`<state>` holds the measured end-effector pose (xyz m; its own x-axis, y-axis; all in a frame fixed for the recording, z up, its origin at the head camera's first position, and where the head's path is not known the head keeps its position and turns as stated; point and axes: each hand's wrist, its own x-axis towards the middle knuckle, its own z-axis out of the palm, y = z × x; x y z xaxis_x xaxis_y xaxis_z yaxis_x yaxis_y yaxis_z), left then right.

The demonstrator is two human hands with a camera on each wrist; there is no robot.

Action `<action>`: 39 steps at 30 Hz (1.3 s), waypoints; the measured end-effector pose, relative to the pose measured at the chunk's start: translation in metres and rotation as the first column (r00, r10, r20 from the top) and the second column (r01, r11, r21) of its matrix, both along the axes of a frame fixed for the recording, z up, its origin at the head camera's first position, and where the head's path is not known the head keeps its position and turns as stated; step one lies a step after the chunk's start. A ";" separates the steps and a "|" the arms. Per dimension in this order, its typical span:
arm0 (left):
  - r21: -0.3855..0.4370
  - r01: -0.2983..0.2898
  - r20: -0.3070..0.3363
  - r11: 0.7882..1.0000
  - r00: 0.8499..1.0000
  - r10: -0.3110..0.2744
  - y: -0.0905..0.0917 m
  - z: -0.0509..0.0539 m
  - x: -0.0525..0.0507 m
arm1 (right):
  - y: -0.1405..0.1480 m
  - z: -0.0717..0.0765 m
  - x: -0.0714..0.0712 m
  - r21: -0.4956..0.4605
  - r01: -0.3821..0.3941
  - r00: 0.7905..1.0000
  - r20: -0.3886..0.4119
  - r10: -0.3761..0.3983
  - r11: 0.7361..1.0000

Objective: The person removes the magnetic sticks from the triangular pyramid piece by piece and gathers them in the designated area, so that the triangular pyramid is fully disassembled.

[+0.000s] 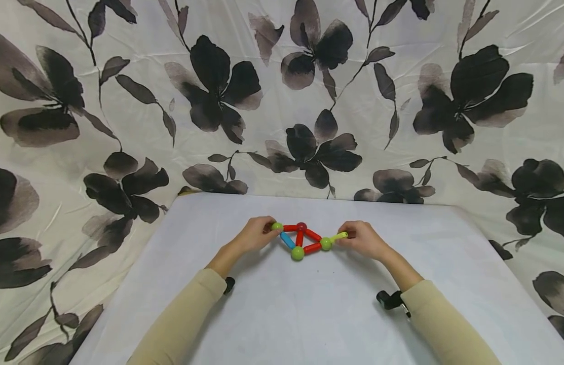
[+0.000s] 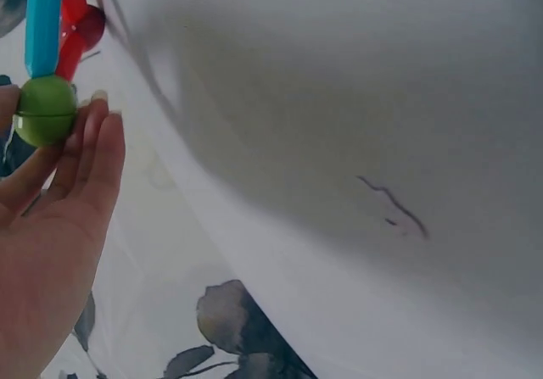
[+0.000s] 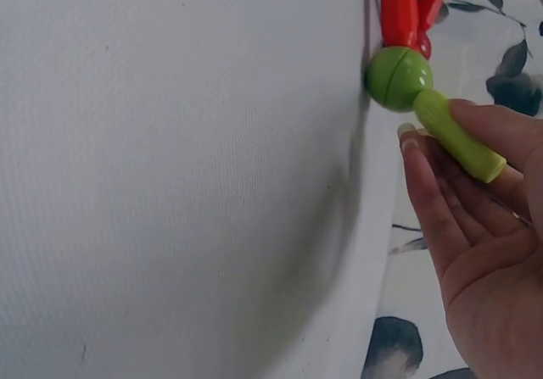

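A small frame of toy magnetic-style rods and balls sits between both hands, above or on the white table; contact with it is hard to tell. Thumb and fingers of the left hand (image 1: 258, 234) pinch the green ball (image 2: 46, 112) at its left corner. A blue rod (image 1: 288, 240) runs from there to the front green ball (image 1: 297, 253). Several red rods (image 1: 313, 235) join the balls, including a dark red ball (image 1: 301, 226) at the back. The right hand (image 1: 364, 239) pinches a yellow-green rod (image 3: 458, 137), whose near end meets the right green ball (image 3: 399, 78).
The white tabletop (image 1: 282, 314) spreads under both forearms. Behind and beside it hangs a cloth with dark flowers (image 1: 213, 86). Black wrist devices (image 1: 389, 299) show by the beige sleeves (image 1: 446, 319).
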<state>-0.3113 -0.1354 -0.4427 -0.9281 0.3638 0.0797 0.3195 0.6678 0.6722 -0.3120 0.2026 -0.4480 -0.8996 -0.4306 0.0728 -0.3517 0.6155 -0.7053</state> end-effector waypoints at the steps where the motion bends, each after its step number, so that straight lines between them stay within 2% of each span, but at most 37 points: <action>1: -0.003 0.002 0.002 1.000 1.000 -0.002 -0.001 -0.001 0.000 | 0.002 0.000 -0.001 0.008 -0.009 1.000 0.002 0.009 1.000; 6: -0.019 0.002 0.017 1.000 1.000 -0.001 -0.005 -0.003 0.001 | 0.007 -0.002 -0.004 0.034 -0.042 0.999 0.015 0.042 0.999; 10: -0.037 0.015 0.069 0.999 0.998 -0.012 -0.007 -0.006 0.002 | 0.011 -0.005 -0.005 0.050 -0.040 0.999 0.036 0.038 0.998; 16: -0.055 0.016 0.132 0.998 0.991 -0.009 -0.010 -0.007 0.004 | 0.013 -0.007 -0.005 0.076 -0.062 0.998 0.015 0.061 0.995; 25: -0.039 0.030 0.135 0.999 0.991 -0.024 -0.013 -0.012 0.004 | 0.011 -0.007 -0.006 0.094 -0.061 0.998 0.013 0.060 0.994; 32: -0.074 0.005 0.180 0.997 0.984 0.008 -0.012 -0.017 0.005 | 0.009 -0.011 -0.006 0.116 -0.062 0.998 0.026 0.059 0.991; 39: -0.058 0.006 0.192 0.998 0.981 0.005 -0.009 -0.013 0.004 | 0.010 -0.008 -0.006 0.147 -0.045 0.999 0.021 0.042 0.988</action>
<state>-0.3073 -0.1444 -0.4553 -0.9237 0.3634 -0.1211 0.1888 0.7071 0.6814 -0.3178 0.2125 -0.4557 -0.8804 -0.4742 -0.0102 -0.3685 0.6976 -0.6145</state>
